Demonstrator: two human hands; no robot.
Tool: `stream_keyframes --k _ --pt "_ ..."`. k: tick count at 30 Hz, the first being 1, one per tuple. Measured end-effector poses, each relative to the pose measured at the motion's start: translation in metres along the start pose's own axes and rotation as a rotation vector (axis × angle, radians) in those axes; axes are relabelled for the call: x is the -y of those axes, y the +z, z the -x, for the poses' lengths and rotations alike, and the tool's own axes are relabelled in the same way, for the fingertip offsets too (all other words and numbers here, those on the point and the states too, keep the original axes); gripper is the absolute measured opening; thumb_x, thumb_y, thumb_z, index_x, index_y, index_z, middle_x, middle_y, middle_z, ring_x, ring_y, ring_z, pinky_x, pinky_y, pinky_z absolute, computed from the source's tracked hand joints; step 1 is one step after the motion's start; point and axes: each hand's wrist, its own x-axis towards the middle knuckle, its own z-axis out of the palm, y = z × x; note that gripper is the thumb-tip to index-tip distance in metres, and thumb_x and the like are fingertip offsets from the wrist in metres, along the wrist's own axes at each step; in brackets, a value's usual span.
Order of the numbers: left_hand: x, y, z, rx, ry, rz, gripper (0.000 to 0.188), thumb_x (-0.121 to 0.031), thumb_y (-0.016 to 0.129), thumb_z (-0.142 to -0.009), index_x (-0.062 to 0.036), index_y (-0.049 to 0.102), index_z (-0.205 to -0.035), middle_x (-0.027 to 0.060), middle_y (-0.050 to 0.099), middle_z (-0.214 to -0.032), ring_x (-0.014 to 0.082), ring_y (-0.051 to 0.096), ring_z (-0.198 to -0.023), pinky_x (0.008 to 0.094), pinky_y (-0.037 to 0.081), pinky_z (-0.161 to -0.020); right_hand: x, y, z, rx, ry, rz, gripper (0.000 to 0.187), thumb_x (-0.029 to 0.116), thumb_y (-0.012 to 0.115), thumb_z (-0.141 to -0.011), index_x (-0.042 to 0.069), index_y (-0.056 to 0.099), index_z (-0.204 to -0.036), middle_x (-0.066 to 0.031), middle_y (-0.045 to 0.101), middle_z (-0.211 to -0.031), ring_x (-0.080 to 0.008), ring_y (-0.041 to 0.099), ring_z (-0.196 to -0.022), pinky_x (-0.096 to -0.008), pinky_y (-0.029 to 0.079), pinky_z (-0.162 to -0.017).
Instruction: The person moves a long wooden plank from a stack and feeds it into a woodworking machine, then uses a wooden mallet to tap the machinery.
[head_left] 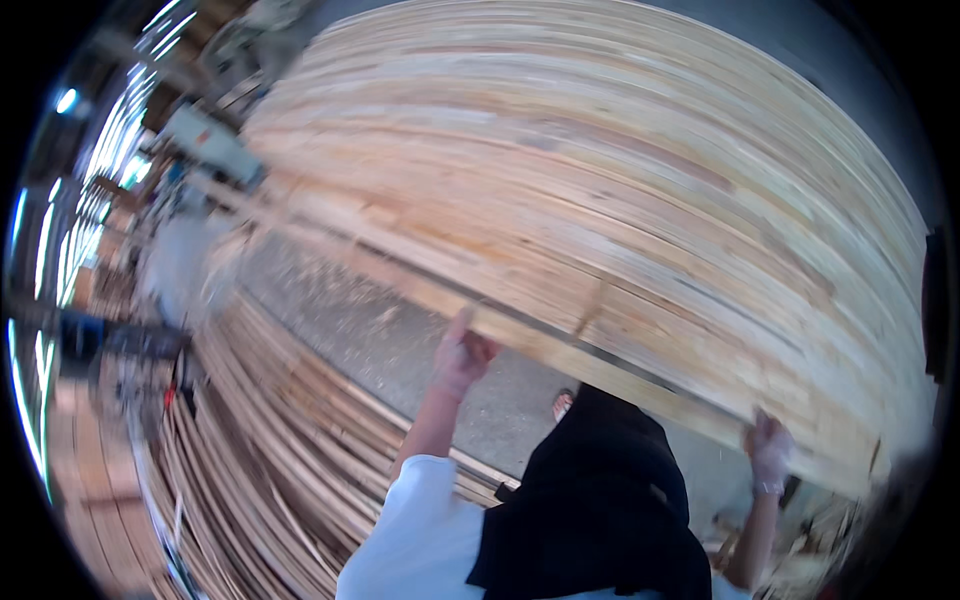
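Note:
A long, pale wooden strip (540, 347) runs slantwise in front of me, from the far left to the near right. My left hand (465, 355) grips its near edge around the middle, the thumb lying over the top. Further right, my right hand (768, 452) is closed on the same strip; blur hides its exact finger positions. Just beyond the strip, across a narrow dark gap, spreads a wide bed of light wooden boards (600, 190) lying side by side. Motion smears its grain.
Long thin wood strips (270, 430) lie piled at my left. Sawdust and shavings (350, 300) cover part of the grey floor (500, 400). A pale green machine (212, 140) stands at the far left. Stacked boards (100, 470) are at the left edge. Wood scraps (815, 530) lie at the lower right.

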Motion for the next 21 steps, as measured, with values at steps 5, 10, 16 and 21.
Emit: stream_keyframes --k 5,10,16,21 --pt "0.090 -0.041 -0.003 0.546 -0.383 -0.185 0.050 -0.044 0.063 -0.089 -0.0035 0.058 -0.118 0.0129 0.065 -0.111 0.0268 0.065 -0.097 0.0486 0.050 -0.093 0.099 0.048 -0.007 0.115 -0.162 -0.089 0.039 0.044 0.059 -0.088 0.009 0.064 -0.071 -0.0145 0.063 -0.068 -0.0340 0.061 -0.065 -0.0443 0.048 -0.064" --pt "0.137 0.061 0.048 0.673 -0.656 -0.509 0.051 -0.029 0.067 -0.088 -0.0012 0.053 -0.128 0.0154 0.060 -0.121 0.0254 0.055 -0.115 0.0379 0.043 -0.102 0.190 0.054 -0.007 0.437 -0.264 -0.249 0.043 0.049 0.050 -0.091 0.011 0.066 -0.079 -0.0155 0.066 -0.073 -0.0333 0.065 -0.076 -0.0450 0.050 -0.072" --pt "0.109 0.033 0.014 0.490 -0.597 -0.605 0.037 -0.025 0.064 -0.090 -0.0018 0.060 -0.118 0.0142 0.063 -0.116 0.0256 0.063 -0.101 0.0378 0.050 -0.093 0.196 0.044 -0.021 0.390 -0.402 -0.114 0.041 0.052 0.055 -0.085 0.016 0.066 -0.101 -0.0133 0.068 -0.087 -0.0335 0.064 -0.086 -0.0442 0.050 -0.079" --pt "0.048 -0.042 -0.004 0.329 -0.348 -0.416 0.034 -0.034 0.061 -0.092 -0.0031 0.061 -0.107 0.0111 0.068 -0.097 0.0264 0.066 -0.093 0.0456 0.055 -0.085 0.068 0.010 -0.013 0.344 0.242 0.568 0.050 0.055 0.051 -0.088 0.008 0.068 -0.098 -0.0149 0.069 -0.098 -0.0247 0.066 -0.097 -0.0366 0.050 -0.083"
